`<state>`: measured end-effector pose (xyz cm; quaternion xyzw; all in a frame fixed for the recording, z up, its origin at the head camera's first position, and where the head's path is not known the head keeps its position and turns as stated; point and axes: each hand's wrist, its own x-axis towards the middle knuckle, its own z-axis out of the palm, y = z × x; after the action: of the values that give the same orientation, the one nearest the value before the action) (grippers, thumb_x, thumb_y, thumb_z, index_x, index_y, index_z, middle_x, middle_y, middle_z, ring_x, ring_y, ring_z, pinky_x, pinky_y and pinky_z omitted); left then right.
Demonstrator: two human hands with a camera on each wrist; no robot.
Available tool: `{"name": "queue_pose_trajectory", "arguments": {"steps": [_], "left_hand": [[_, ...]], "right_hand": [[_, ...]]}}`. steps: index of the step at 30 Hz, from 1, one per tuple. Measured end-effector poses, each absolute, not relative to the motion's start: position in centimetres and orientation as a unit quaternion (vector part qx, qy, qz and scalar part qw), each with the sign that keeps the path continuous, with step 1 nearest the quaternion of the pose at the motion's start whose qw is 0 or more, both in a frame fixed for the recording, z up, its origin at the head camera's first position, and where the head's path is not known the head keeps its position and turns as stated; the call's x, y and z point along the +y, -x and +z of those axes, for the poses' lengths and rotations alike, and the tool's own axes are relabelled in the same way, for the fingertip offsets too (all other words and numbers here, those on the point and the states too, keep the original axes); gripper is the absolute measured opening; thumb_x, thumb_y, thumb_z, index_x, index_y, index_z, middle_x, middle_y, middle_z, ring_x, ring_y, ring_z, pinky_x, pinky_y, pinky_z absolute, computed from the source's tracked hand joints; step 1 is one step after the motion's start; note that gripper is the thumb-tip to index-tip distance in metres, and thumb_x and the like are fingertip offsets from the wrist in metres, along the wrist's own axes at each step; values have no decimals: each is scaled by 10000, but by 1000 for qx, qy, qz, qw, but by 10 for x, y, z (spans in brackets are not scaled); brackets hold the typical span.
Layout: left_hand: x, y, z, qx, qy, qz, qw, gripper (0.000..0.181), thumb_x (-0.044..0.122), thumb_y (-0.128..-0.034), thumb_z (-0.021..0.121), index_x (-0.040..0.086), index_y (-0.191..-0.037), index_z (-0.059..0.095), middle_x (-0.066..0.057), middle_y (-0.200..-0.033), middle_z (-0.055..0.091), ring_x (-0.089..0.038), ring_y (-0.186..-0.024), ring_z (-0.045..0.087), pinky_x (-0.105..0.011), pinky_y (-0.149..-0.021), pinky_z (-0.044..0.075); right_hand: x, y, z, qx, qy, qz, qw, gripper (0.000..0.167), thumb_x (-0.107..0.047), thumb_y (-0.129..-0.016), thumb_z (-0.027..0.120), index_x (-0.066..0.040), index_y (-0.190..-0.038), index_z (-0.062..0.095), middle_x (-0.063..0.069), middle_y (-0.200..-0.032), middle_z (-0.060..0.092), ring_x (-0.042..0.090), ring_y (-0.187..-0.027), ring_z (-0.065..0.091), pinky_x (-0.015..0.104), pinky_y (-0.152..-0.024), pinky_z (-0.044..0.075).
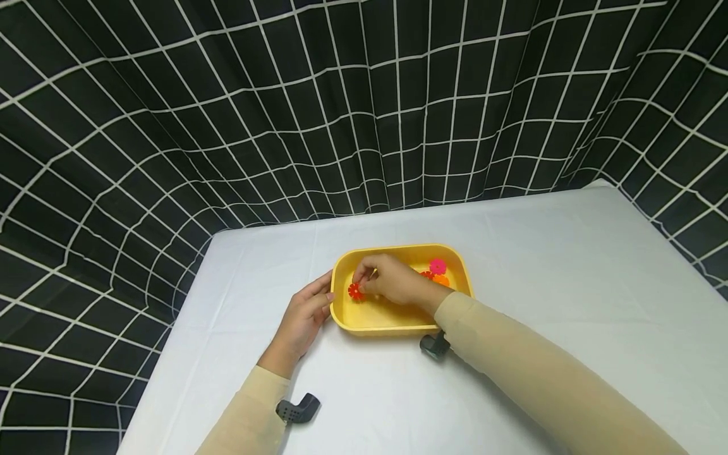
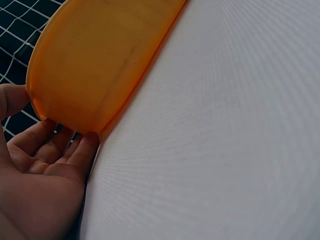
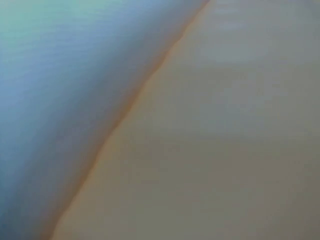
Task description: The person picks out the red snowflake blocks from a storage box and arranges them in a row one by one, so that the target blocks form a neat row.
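Observation:
A yellow tray (image 1: 398,331) stands on the white table. My right hand (image 1: 392,280) reaches into it and pinches a red flower-shaped piece (image 1: 355,291) near its left end. Pink (image 1: 438,266), orange (image 1: 440,280) and red (image 1: 426,275) pieces lie at the tray's right side, partly behind my right wrist. My left hand (image 1: 304,316) holds the tray's left end, thumb at the rim. In the left wrist view, the fingers of that hand (image 2: 47,165) press the end wall of the tray (image 2: 100,65). The right wrist view shows only blurred surfaces; no hand appears there.
White cloth (image 1: 569,272) covers the table around the tray. A black curtain with a white grid (image 1: 341,114) hangs behind the table and along both sides. Small black devices sit at the left wrist (image 1: 298,409) and the right wrist (image 1: 435,346).

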<state>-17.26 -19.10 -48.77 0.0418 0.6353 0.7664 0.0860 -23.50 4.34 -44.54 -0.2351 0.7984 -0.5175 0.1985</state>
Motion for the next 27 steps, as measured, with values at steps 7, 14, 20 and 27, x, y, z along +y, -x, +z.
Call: {"name": "queue_pose_trajectory", "arguments": {"steps": [7,14,20,27], "left_hand": [[-193,173,-487,638,-41,764,87,550,22,-1047,569,-8,-1594,521,-91,-1632,513,-240,-1492,480,-362,-1139,490],[-193,173,-488,641,-45,761,91,546,42,-1060,565,1,-1602,513,-86,-1639,505,-237,-1501,467,-369,-1155,475],[-192,172,-487,643,-43,760,89,552,37,-1054,566,0,-1602,512,-91,-1639,505,-240,-1506,460,-377,-1156,475],[-191,172,-487,642,-40,761,86,551,22,-1047,568,-4,-1595,520,-95,-1638,507,-238,-1512,455,-371,-1154,475]], "right_hand": [[45,235,-437,778,203,-560,198,67,-33,-1033,721,-72,-1086,733,100,-1043,661,342,-776,611,362,-663,558],[48,231,-432,769,187,-579,196,76,-63,-1040,732,-99,-1106,744,109,-1069,669,405,-825,653,439,-702,604],[54,233,-424,751,182,-611,172,106,-73,-1041,743,-55,-1145,732,122,-1097,700,449,-955,687,548,-865,630],[64,235,-413,755,161,-621,137,118,-75,-1053,728,-39,-1165,741,124,-1116,713,380,-998,725,552,-949,615]]}}
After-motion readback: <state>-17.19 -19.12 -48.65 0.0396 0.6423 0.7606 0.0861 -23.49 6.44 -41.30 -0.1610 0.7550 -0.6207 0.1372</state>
